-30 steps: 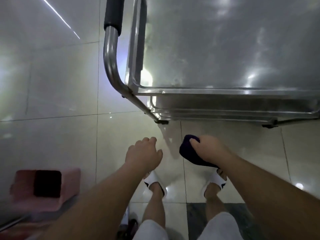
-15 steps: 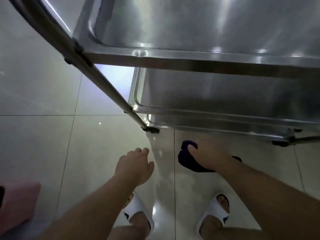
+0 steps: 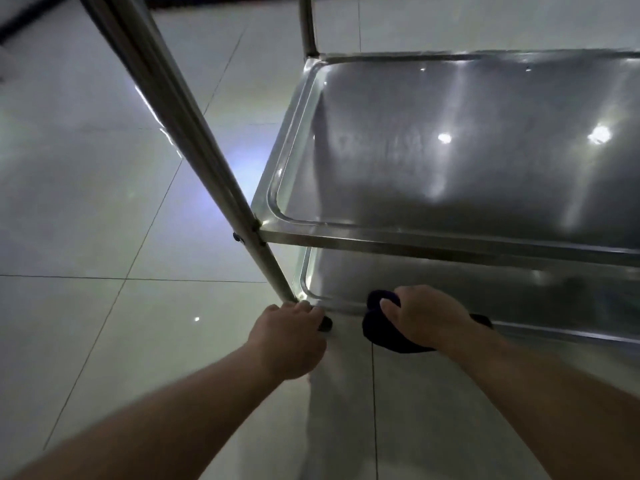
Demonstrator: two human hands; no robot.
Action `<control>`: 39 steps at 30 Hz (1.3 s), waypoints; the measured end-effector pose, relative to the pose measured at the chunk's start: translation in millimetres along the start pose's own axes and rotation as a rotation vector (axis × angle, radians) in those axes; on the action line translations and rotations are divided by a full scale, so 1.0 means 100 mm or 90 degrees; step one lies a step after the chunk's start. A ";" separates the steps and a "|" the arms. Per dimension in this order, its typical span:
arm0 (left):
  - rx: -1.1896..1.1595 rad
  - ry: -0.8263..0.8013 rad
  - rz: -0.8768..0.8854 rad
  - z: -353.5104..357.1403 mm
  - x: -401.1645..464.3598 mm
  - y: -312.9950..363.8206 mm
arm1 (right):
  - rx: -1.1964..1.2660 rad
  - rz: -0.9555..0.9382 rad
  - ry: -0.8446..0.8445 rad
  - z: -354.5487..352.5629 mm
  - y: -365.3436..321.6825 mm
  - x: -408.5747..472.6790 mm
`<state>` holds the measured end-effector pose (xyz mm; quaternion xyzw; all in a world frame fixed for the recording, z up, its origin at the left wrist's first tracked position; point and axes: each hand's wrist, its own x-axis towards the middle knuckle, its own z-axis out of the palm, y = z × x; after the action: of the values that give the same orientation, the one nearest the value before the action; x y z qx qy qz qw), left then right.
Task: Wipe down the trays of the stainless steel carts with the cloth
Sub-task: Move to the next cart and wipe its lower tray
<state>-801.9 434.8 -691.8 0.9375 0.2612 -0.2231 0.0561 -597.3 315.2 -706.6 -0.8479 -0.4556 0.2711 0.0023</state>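
The left hand (image 3: 291, 336) curls round the foot of the cart's slanted leg (image 3: 207, 168), while the right hand (image 3: 424, 315) grips the dark cloth (image 3: 379, 329) at the near rim of the lowest tray (image 3: 450, 275). To wipe well, steady the cart and sweep the cloth flat into the corners; pale glossy floor tiles (image 3: 104, 202) surround it

tiled service room (image 3: 104, 202), steel cart (image 3: 450, 237)

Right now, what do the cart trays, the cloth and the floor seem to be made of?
Cart trays: apparently stainless steel, brushed and glossy; they mirror ceiling lights.
Cloth, held by the right hand: soft dark fabric, matte, bunched up; the weave is unclear.
Floor: probably glazed tile, shiny, with thin grout lines.
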 end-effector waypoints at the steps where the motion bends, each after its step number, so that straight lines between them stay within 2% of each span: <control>1: 0.017 0.010 0.006 0.08 0.11 -0.05 | -0.007 -0.013 0.016 0.07 0.01 0.11; 5: 0.065 0.044 0.039 0.41 0.38 -0.22 | -0.006 -0.060 0.070 0.33 -0.04 0.47; 9: 0.058 0.019 0.031 0.64 0.54 -0.37 | -0.002 -0.074 0.137 0.54 -0.14 0.72; 13: -0.068 0.008 -0.007 0.82 0.51 -0.52 | 0.043 -0.079 0.188 0.74 -0.20 0.83; 17: -0.080 -0.020 -0.048 1.05 0.52 -0.76 | 0.066 -0.075 0.293 0.95 -0.22 0.94; 19: -0.126 -0.003 -0.089 1.10 0.57 -0.89 | 0.065 -0.073 0.357 1.00 -0.26 1.00; 23: -0.314 0.063 -0.139 1.08 0.67 -1.05 | 0.047 -0.077 0.429 1.05 -0.39 1.13; 29: -0.597 0.232 -0.122 0.89 0.81 -0.91 | 0.032 -0.102 0.426 1.25 -0.70 1.20; 34: -0.862 0.345 -0.119 0.81 0.98 -0.76 | -0.023 -0.195 0.274 1.60 -0.78 1.32; 39: -0.866 0.392 -0.161 0.84 1.08 -0.69 | -0.004 -0.182 0.179 1.47 -0.91 1.63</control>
<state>-787.4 525.5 -814.3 0.6792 0.4505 0.2544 0.5206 -663.4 458.8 -883.8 -0.8040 -0.5674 0.1457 0.1017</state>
